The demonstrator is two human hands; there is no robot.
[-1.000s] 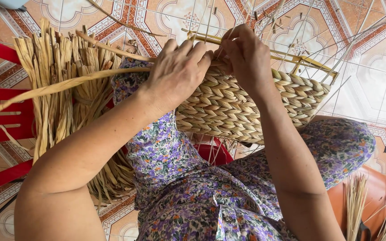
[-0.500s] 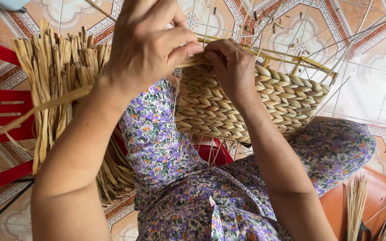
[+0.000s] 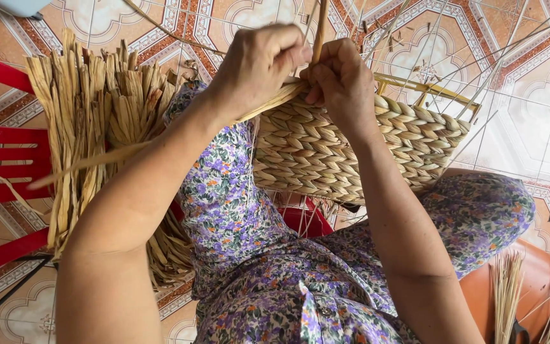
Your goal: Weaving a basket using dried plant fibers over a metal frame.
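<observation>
1. Across the person's lap sits the woven basket, half-finished, its braided wall facing us and its bare frame rim on the far side.
2. Left hand is up at the basket's far-left rim, fingers curled and pinching a flat straw strand that trails away to the left, across the forearm.
3. Right hand is just beside it, touching, fingers pressed together on the rim and gripping an upright strand that pokes away from us.
4. Both forearms cut across the view, hiding the basket's near-left part and much of the floral dress.
5. Left of the knee, a bundle of dried straw stands fanned against a red chair.
6. Near right, thin reed stalks rise beside an orange stool.
7. Underneath everything, patterned floor tiles.
</observation>
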